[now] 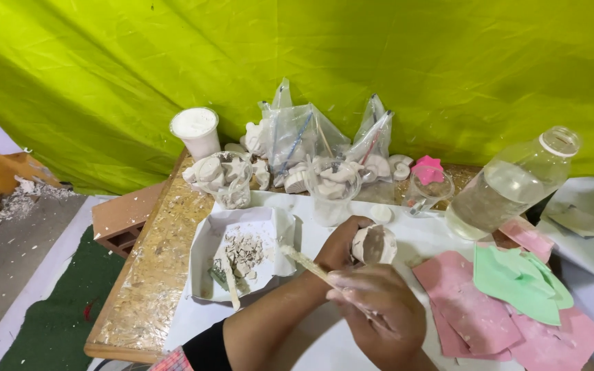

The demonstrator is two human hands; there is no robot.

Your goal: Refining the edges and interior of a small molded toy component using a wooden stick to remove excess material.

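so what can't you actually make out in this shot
- Head view: the left hand hides the far side of the white plaster piece it grips.
- The right hand covers the lower end of the wooden stick.
- Contents of the clear bags are blurred by plastic.
- The pink sheets are cut off by the bottom edge.

We held a small, pale, chalky moulded piece tilted, its hollow side up, above the bench's middle. A thin, plaster-smeared flat stick slanted just beside it, tip pointing toward the left edge.
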